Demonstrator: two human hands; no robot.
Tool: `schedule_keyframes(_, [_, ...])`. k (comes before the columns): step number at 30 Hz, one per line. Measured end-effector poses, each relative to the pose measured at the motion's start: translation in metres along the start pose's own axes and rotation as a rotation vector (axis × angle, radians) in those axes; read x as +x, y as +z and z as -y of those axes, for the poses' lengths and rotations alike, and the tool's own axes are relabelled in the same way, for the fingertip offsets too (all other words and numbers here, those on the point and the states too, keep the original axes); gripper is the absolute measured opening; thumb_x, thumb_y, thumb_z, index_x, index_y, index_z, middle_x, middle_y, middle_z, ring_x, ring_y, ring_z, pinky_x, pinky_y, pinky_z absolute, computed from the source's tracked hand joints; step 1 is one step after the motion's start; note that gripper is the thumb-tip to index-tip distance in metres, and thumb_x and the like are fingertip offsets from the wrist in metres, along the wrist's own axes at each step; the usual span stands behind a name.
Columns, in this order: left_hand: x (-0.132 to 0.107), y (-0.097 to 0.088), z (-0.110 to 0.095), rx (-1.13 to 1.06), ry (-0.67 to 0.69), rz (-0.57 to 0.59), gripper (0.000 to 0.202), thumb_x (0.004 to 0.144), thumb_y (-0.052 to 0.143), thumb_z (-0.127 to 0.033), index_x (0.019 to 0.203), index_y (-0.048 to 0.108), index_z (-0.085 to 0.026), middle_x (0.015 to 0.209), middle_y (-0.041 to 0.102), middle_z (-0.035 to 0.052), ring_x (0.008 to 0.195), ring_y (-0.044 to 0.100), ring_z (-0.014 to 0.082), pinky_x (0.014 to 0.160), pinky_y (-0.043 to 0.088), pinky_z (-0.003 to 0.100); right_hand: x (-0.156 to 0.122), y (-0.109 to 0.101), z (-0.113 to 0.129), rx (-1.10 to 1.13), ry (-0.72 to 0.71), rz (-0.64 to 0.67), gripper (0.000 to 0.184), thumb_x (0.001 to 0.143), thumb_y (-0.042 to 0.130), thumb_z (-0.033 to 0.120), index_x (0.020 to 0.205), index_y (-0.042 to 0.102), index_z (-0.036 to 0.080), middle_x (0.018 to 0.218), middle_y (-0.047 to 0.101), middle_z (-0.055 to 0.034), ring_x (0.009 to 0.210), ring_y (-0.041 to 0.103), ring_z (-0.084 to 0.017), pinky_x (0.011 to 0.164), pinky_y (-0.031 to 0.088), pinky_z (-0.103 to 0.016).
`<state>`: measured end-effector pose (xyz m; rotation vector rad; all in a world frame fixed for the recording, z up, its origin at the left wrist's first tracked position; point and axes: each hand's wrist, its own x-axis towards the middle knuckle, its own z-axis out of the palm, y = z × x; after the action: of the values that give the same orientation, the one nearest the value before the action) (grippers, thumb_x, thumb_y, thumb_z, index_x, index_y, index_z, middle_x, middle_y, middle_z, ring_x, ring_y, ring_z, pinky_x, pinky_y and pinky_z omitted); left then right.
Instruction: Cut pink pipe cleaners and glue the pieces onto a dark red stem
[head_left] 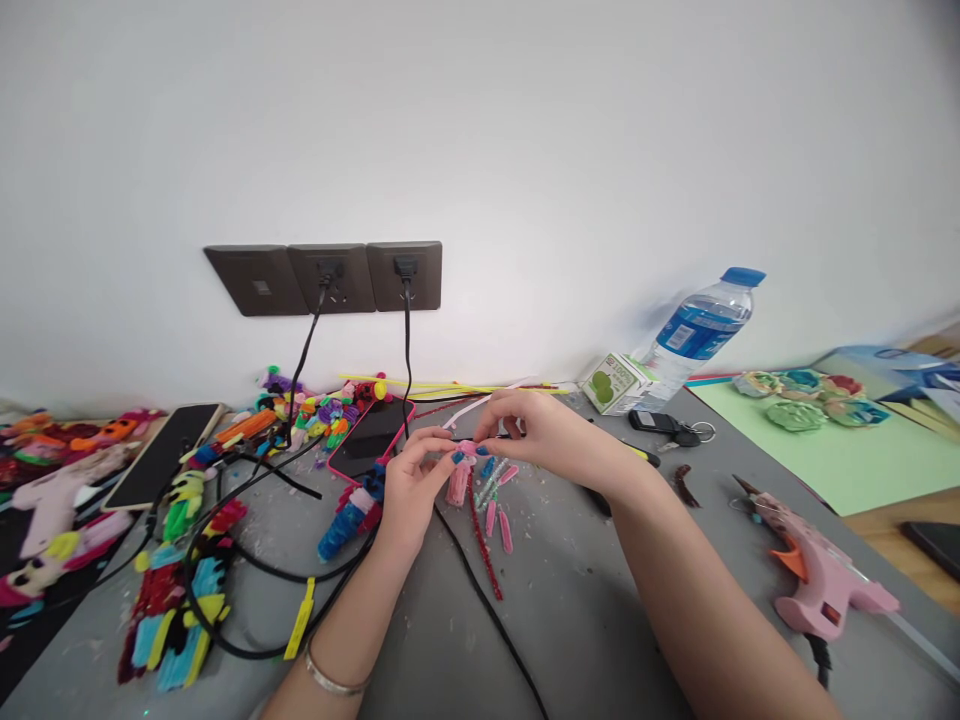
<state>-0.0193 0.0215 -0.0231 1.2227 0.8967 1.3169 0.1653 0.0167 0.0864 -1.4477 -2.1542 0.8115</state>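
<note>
My left hand (414, 484) and my right hand (536, 432) meet at the middle of the table, thumbs and fingers closed in a pinch. Between them is a small pink pipe-cleaner piece (458, 484), partly covered by the fingers. A thin dark strand shows at the fingertips; what it is I cannot make out. Just below the hands lie a red glittery pipe cleaner (484, 552), short pink pipe-cleaner pieces (505, 531) and a silvery twisted piece (491, 484). A blue pipe-cleaner figure (341, 530) rests left of my left hand.
Black cables (225, 652) loop across the left side, among colourful pipe-cleaner figures (176, 610) and phones (161, 455). Rightward stand a water bottle (697, 330) and small box (616, 383), with keys (686, 434) nearby. A pink glue gun (821, 575) lies near the right edge.
</note>
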Motion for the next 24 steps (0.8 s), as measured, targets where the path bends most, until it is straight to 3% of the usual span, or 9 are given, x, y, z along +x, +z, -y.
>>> schedule_keyframes(12, [-0.0009,-0.0005,-0.0002,-0.01,-0.002,-0.001,0.018,0.073,0.078,-0.036,0.077,0.075,-0.019,0.101,0.063,0.0087,0.098,0.063,0.021,0.072,0.051,0.026,-0.0007,0.0046,0.001,-0.015,0.021,-0.015,0.012,0.083,0.061,0.022,0.079,0.072,0.02,0.087,0.069,-0.004,0.077,0.057,-0.017,0.068,0.042,-0.028])
schedule_keyframes(18, [-0.0001,-0.0006,-0.0008,-0.003,0.01,0.018,0.022,0.072,0.079,-0.04,0.075,0.074,-0.018,0.097,0.063,0.0087,0.092,0.063,0.0203,0.071,0.052,0.027,0.003,0.005,-0.0031,0.018,0.022,0.039,0.014,0.082,0.06,0.022,0.079,0.073,0.019,0.076,0.069,-0.0022,0.069,0.057,-0.016,0.061,0.04,-0.026])
schedule_keyframes(24, [0.0,-0.0025,-0.0006,0.061,0.018,0.033,0.021,0.074,0.077,-0.039,0.077,0.075,-0.018,0.106,0.062,0.0103,0.095,0.062,0.0211,0.069,0.05,0.027,0.0046,0.007,-0.0072,0.044,0.032,0.067,0.014,0.08,0.06,0.022,0.079,0.074,0.019,0.081,0.073,-0.0034,0.075,0.061,-0.018,0.063,0.043,-0.027])
